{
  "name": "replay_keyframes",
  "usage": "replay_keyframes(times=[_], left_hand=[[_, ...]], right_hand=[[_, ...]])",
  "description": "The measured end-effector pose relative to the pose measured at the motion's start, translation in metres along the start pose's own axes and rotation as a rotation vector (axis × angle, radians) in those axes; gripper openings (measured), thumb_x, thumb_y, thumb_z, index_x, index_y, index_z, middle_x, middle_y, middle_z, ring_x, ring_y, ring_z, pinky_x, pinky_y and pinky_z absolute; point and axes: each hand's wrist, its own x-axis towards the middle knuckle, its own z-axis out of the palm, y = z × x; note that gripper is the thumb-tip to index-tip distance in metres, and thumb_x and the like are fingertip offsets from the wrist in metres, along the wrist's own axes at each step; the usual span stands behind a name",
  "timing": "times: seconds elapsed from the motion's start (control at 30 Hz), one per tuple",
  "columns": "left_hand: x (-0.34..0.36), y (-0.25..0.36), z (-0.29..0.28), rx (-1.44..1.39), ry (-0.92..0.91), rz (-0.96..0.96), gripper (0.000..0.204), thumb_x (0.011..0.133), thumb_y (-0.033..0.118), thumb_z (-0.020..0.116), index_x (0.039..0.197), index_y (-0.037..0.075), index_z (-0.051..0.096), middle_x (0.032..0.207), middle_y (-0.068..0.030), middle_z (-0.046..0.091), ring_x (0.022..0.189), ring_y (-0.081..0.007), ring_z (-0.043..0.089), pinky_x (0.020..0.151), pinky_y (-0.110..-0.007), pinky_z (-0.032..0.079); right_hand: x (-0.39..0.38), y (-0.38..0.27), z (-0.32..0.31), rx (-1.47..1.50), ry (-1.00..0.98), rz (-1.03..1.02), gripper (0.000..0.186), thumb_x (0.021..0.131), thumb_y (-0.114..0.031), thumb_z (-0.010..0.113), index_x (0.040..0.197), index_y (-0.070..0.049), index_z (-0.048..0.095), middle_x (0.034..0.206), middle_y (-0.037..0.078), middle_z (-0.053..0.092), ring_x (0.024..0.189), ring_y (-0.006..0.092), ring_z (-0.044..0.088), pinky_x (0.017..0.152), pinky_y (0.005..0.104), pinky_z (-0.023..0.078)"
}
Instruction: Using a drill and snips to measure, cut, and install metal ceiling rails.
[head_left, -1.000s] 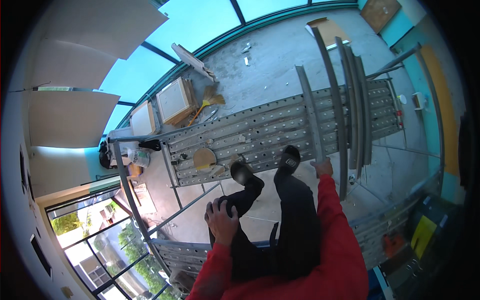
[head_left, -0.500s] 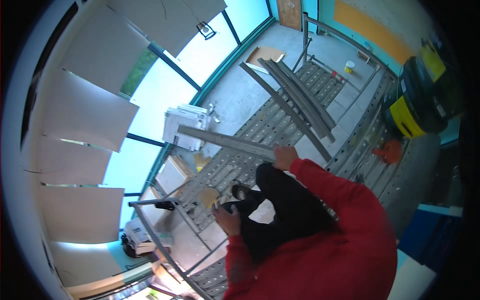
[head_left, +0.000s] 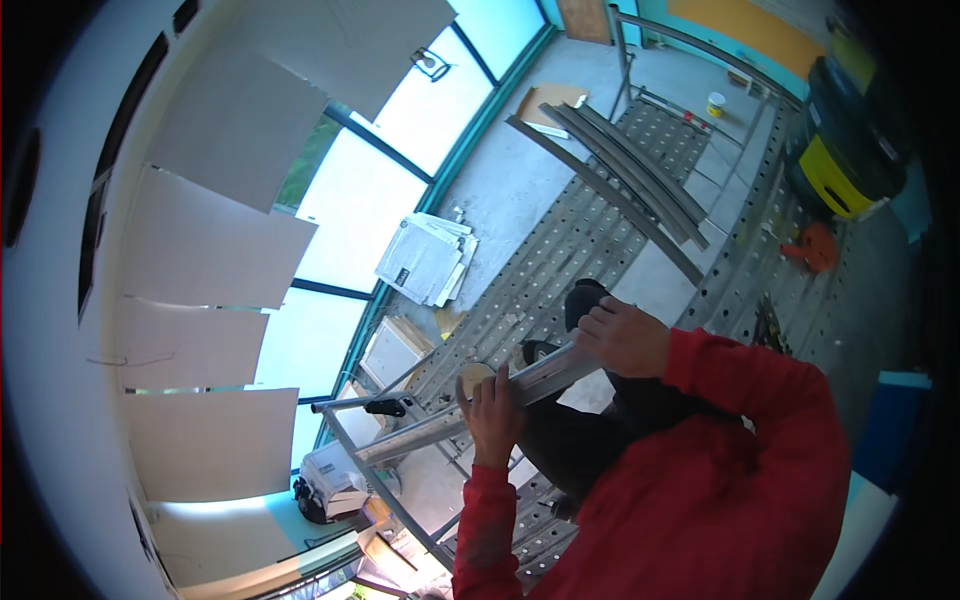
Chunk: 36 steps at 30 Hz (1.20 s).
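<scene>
A long grey metal channel (head_left: 552, 374) lies slantwise across my lap, its far end reaching left over the scaffold rail. My right hand (head_left: 625, 338) is closed around its near end, above my knee. Farther along, my left hand (head_left: 490, 415) has its fingers wrapped over the same channel. Several more metal channels (head_left: 620, 165) lie ahead on the scaffold planks, some side by side and one a little apart. A round tan disc (head_left: 478, 377) shows just beyond my left hand.
Perforated scaffold planks (head_left: 540, 250) stretch ahead, with a scaffold rail (head_left: 375, 490) at the left. An orange tool (head_left: 815, 248) and a black-and-yellow bucket (head_left: 840, 150) stand at the right. Stacked white boxes (head_left: 425, 262) sit on the floor by the windows. A small white-and-yellow tub (head_left: 716, 104) is farther off.
The channel has swung from pointing ahead-left to lying across my lap toward the left rail. My left hand has come up from my leg and taken hold of it. The view has shifted.
</scene>
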Motion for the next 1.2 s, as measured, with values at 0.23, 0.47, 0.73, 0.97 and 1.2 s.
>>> replay_keyframes(times=[0.23,0.47,0.73,0.97,1.2], left_hand=[[-0.009,-0.037,-0.015,-0.206,0.1,-0.134,0.062,0.064,0.014,0.075,0.12,0.0,0.051,0.105,-0.0168,0.06,0.098,-0.038,0.056,0.085,-0.046,0.044],[-0.019,-0.039,0.008,-0.269,0.121,-0.221,0.065,0.066,0.013,0.077,0.122,-0.003,0.048,0.108,-0.023,0.058,0.102,-0.0427,0.056,0.087,-0.047,0.045],[-0.03,-0.036,0.03,-0.363,0.063,-0.28,0.067,0.07,0.02,0.076,0.124,-0.006,0.045,0.113,-0.0275,0.057,0.106,-0.0428,0.056,0.091,-0.047,0.044],[-0.041,-0.033,0.035,-0.467,0.068,-0.386,0.07,0.069,0.023,0.078,0.123,-0.006,0.045,0.112,-0.028,0.057,0.106,-0.0432,0.056,0.09,-0.046,0.044],[-0.075,-0.027,0.053,-0.465,0.05,-0.46,0.07,0.068,0.023,0.079,0.122,-0.006,0.046,0.111,-0.0269,0.057,0.106,-0.0438,0.055,0.09,-0.045,0.044]], right_hand=[[-0.085,-0.006,-0.02,0.147,0.444,0.387,0.055,0.08,-0.023,0.065,0.129,-0.011,0.044,0.125,0.015,0.047,0.12,0.0349,0.042,0.101,0.0505,0.032],[-0.308,-0.036,0.121,0.794,-0.66,1.113,0.041,0.086,-0.027,0.058,0.123,-0.009,0.055,0.106,0.017,0.064,0.095,0.0363,0.063,0.079,0.0429,0.05],[-0.341,-0.052,0.124,1.37,-0.865,1.328,0.061,0.083,-0.04,0.065,0.136,-0.016,0.046,0.116,0.008,0.063,0.099,0.0233,0.063,0.086,0.0419,0.051],[-0.376,-0.101,0.107,2.039,-0.484,1.927,0.042,0.093,-0.032,0.052,0.13,-0.012,0.051,0.126,0.007,0.056,0.112,0.0213,0.056,0.092,0.0399,0.05],[-0.405,-0.142,0.1,1.697,-0.418,1.871,0.046,0.092,-0.034,0.053,0.133,-0.014,0.048,0.121,0.006,0.057,0.106,0.0209,0.058,0.09,0.0421,0.05]])
